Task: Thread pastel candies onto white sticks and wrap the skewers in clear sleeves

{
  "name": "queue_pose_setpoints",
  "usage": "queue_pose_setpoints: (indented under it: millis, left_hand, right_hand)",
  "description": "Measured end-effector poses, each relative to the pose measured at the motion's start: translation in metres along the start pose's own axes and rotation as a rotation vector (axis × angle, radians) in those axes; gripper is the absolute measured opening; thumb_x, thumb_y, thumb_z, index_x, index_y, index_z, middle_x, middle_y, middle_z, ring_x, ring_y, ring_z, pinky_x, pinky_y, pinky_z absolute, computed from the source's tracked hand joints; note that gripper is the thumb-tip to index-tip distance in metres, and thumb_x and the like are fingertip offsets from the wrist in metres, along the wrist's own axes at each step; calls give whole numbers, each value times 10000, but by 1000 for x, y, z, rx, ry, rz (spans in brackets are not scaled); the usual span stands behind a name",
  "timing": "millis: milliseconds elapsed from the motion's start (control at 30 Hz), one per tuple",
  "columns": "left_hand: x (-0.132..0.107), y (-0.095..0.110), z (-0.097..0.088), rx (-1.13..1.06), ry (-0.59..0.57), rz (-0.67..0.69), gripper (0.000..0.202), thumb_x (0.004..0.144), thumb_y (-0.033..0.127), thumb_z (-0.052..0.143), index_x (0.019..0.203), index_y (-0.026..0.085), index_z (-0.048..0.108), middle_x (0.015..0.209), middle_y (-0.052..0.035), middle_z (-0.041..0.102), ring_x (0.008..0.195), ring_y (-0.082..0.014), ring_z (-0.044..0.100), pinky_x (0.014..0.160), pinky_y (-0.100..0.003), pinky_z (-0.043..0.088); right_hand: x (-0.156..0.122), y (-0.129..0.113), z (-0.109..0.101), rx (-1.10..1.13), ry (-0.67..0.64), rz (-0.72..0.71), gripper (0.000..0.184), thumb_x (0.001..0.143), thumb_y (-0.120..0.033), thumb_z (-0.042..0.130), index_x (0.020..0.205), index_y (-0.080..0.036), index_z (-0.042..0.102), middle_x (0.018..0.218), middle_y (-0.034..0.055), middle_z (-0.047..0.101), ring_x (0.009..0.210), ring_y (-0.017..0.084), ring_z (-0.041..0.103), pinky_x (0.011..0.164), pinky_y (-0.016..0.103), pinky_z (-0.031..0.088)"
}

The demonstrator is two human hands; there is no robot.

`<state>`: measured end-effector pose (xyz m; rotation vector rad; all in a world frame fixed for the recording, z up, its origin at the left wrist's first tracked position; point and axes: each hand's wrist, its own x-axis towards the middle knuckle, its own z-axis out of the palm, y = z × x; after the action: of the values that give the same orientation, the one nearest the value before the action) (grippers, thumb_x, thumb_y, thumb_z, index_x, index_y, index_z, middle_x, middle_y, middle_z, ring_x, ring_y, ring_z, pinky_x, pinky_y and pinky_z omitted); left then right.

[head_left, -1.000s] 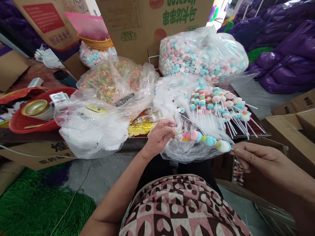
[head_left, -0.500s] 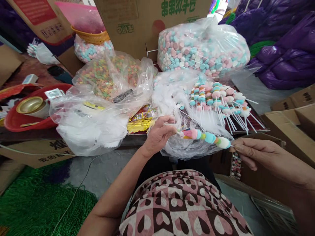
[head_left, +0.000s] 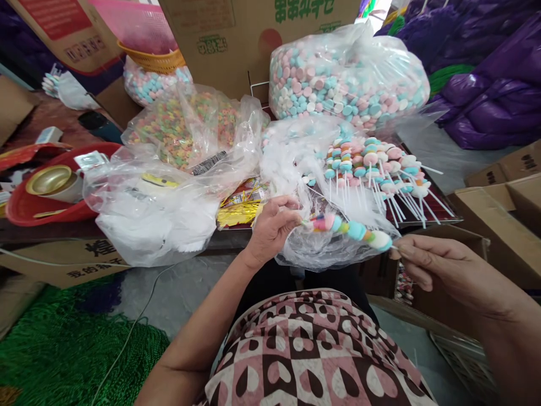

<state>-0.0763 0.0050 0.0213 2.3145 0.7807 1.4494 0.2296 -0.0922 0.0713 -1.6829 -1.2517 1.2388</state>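
Sitting far left: red basin (head_left: pixel 21 211) on desk (head_left: pixel 51 115).
Left hand (head_left: pixel 270 228): fingertips pinched on tip of candy skewer (head_left: pixel 355 230).
Candy skewer: btwn both hands, by desk edge, sloping down to right.
Right hand (head_left: pixel 435 265): pinching bare stick end.

A grey concrete floor (head_left: pixel 177 293) runs under a dark wooden table (head_left: pixel 54 115) that stands across the middle. Behind it, tall cardboard boxes (head_left: pixel 253 45) with green and red print close off the back. To the right, purple plastic sacks (head_left: pixel 490 96) are heaped high, with open cartons (head_left: pixel 502 208) below them. A green mesh heap (head_left: pixel 54 349) covers the floor at lower left. Soft daylight falls evenly
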Motion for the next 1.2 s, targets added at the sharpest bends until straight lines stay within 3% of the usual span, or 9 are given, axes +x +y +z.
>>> queue_pose_setpoints:
  millis: [100,267,400,533,667,833,1000,1200]
  left_hand:
    - [0,1,1,14,3,-24,55,936,205,570,922,206,623,1100,-73,605,1060,-164,599,929,-334,505]
    - [-1,2,5,-23,30,-76,39,936,197,574,921,198,610,1083,-68,610,1017,-147,617,918,-327,523]
    - [-6,2,14,-78,-13,-78,44,933,175,569,927,190,611,1132,-87,599,1056,-159,620,930,-344,536]
    - [-7,5,20,-63,-29,-63,61,945,214,554,934,194,611,1146,-95,600,1075,-165,615,937,-349,540]
    - [-8,5,21,-4,-52,-76,103,958,237,524,927,193,612,1153,-104,613,1116,-185,604,971,-373,518]
    - [-14,1,24,25,-41,-85,121,960,229,504,919,190,611,1158,-104,617,1127,-195,602,975,-378,509]
    - [-17,2,26,15,-72,-86,169,966,266,489,912,186,628,1170,-123,616,1141,-215,596,987,-399,489]
    - [-18,6,29,106,-156,-93,241,980,318,441,965,187,642,1067,-111,648,1067,-225,606,926,-370,495]
  right_hand:
    - [-1,7,0,101,-177,59,399,857,-565,657,693,-201,674,450,8,485,432,120,408,432,266,329]
    - [-1,1,14,271,-45,-108,247,866,-462,697,796,-225,698,513,2,577,468,129,495,466,258,392]
    - [6,-18,45,380,43,-289,198,876,-398,704,800,-216,685,773,49,739,656,171,649,626,297,519]
    - [19,-30,75,224,82,-355,213,936,-412,626,879,-217,690,913,40,759,727,161,665,747,317,529]
    - [25,-28,82,112,101,-381,250,953,-433,588,881,-216,689,931,35,738,647,127,580,635,273,478]
    - [26,-23,78,75,122,-327,274,938,-467,592,883,-219,692,880,25,698,607,118,518,584,259,439]
    - [24,-24,83,207,-16,-194,310,897,-527,621,883,-222,679,589,-22,569,507,112,447,441,221,311]
    - [21,-22,102,412,-281,-3,370,794,-567,725,823,-215,614,650,8,632,565,167,646,381,207,356]
